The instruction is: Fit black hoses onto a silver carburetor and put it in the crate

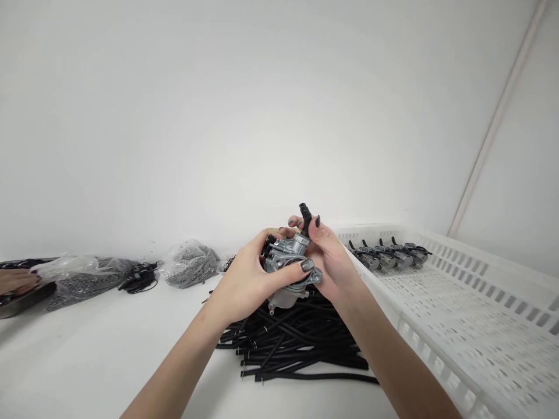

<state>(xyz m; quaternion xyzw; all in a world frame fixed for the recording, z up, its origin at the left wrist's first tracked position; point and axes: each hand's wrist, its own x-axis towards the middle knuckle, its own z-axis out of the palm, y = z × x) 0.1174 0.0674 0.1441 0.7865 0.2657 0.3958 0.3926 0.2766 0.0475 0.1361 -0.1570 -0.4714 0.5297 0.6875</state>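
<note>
The left hand (247,282), its forearm rising from seven o'clock, clamps one metal carburetor (286,249) at the centre, thumb across its face and fingers curled behind, while the right hand (334,262), its forearm rising from five o'clock, pinches the black boot (306,220) on top between thumb and fingers. From the carburetor, four similar units (386,257) lie at three o'clock in one white crate (493,269), two plastic bags (191,265) at nine, and black hoses (297,349), too tangled to count, at six.

Left hand (247,279) and right hand (334,256) around the metal part (286,249)
The left thumb lies across its front; the right thumb points up at its top, fingers curled behind. The left forearm (183,355) and right forearm (388,343) slant up from below it.
</note>
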